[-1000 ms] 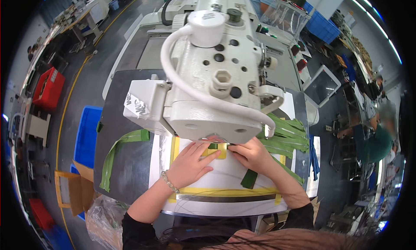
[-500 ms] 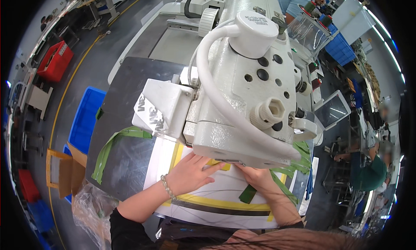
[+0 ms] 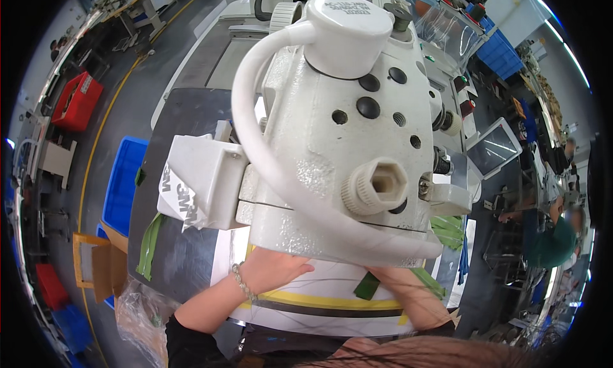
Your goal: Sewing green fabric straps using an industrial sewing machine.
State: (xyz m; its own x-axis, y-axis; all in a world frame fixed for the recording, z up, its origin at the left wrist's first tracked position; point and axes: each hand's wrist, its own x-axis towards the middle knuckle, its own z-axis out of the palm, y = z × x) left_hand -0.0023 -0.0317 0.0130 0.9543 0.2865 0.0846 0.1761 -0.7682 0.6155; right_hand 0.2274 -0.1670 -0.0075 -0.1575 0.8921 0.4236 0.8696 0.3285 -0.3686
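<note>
My left hand (image 3: 273, 270), with a beaded bracelet at its wrist, lies over a white sheet (image 3: 332, 274) edged with yellow tape (image 3: 319, 300). Its thumb is stretched out, while the other fingertips go out of sight below the white sewing machine head (image 3: 348, 151). Only the wrist end of my right hand (image 3: 391, 277) shows; the machine covers its fingers. Beside that wrist, a short dark green strip (image 3: 366, 285) rests on the sheet. What lies beneath the machine head between my hands is hidden.
Green strips lie on the dark metal table (image 3: 185, 253) at left, and more green strips (image 3: 448, 231) at right. A blue bin (image 3: 126, 183), a cardboard box (image 3: 108, 266) and clear plastic (image 3: 143, 310) stand at the left edge. A screen (image 3: 495, 149) is at right.
The view has shifted closer over the machine, whose head now looks larger and lower. It covers more of both hands, including the left fingers that showed spread before.
</note>
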